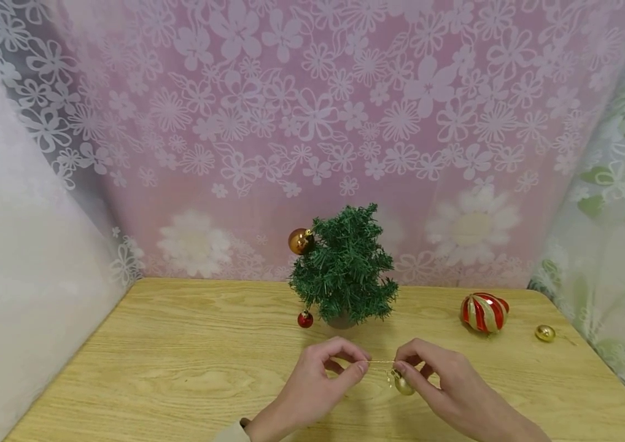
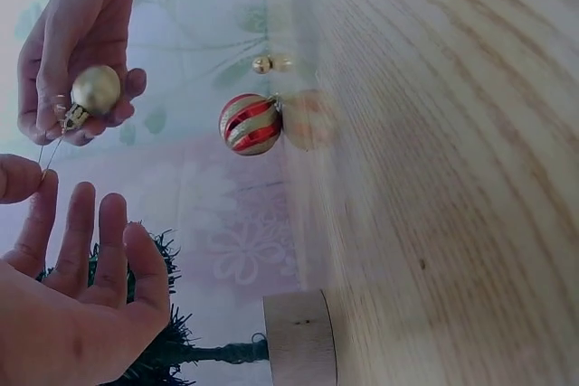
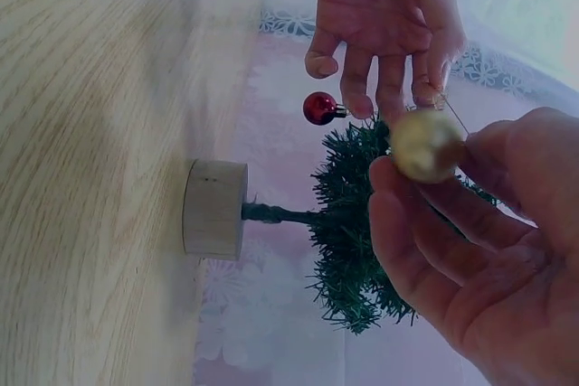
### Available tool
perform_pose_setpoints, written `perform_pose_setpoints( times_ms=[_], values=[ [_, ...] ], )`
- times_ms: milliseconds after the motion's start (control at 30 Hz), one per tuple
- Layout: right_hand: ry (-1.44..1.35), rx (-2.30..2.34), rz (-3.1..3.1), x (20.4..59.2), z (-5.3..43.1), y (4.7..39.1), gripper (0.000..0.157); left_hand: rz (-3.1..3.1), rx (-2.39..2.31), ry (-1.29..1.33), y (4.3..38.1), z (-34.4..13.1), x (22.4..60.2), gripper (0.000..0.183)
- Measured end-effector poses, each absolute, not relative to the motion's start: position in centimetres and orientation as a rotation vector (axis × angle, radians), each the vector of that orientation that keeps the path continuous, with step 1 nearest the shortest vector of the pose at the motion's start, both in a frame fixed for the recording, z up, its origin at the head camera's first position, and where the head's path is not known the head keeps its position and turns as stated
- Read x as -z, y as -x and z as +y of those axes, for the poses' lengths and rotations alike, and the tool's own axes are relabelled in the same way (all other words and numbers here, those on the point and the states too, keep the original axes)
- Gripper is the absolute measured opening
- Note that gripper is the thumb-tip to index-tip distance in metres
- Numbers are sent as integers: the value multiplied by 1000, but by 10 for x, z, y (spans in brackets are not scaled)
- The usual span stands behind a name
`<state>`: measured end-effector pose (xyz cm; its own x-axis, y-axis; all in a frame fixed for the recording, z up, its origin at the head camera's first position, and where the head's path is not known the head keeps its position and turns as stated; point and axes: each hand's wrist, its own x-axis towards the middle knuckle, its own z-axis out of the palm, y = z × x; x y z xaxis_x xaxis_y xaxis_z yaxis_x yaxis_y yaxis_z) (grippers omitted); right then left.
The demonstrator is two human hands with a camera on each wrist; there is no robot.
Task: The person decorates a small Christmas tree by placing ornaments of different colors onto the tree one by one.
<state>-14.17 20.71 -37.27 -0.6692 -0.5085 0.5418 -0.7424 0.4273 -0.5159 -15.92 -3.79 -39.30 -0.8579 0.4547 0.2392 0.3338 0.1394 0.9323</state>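
Between my two hands a thin gold string [image 1: 380,362] is stretched, tied to a small matte gold bauble [image 1: 403,385]. My left hand [image 1: 330,380] pinches one end of the string between thumb and forefinger, its other fingers loosely spread in the left wrist view. My right hand [image 1: 447,383] pinches the string near the cap of the bauble [image 2: 95,89], which hangs by its fingertips. Just beyond the hands stands a small green artificial Christmas tree [image 1: 348,264] on a round wooden base [image 3: 215,210]. An amber bauble [image 1: 301,241] and a small red bauble [image 1: 305,318] hang on its left side.
On the right of the wooden table [image 1: 180,356] lie a large red and gold striped ornament [image 1: 485,312] and a small shiny gold bauble [image 1: 545,333] with its string. Flower-patterned curtains [image 1: 318,123] hang behind the table and at both sides.
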Motion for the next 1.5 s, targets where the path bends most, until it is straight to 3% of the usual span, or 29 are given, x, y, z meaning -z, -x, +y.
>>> perform_pose_setpoints(
  times_ms=[400, 900, 1500],
  values=[
    [-1134, -1012, -2218, 381, 202, 145, 33, 2337, -1863, -772, 159, -35, 394, 15],
    [-933, -1193, -2450, 379, 200, 138, 20, 2318, -1870, -756, 157, -35, 395, 19],
    [-858, -1268, -2377, 379, 191, 135, 19, 2259, -1920, -747, 155, -35, 396, 18]
  ],
)
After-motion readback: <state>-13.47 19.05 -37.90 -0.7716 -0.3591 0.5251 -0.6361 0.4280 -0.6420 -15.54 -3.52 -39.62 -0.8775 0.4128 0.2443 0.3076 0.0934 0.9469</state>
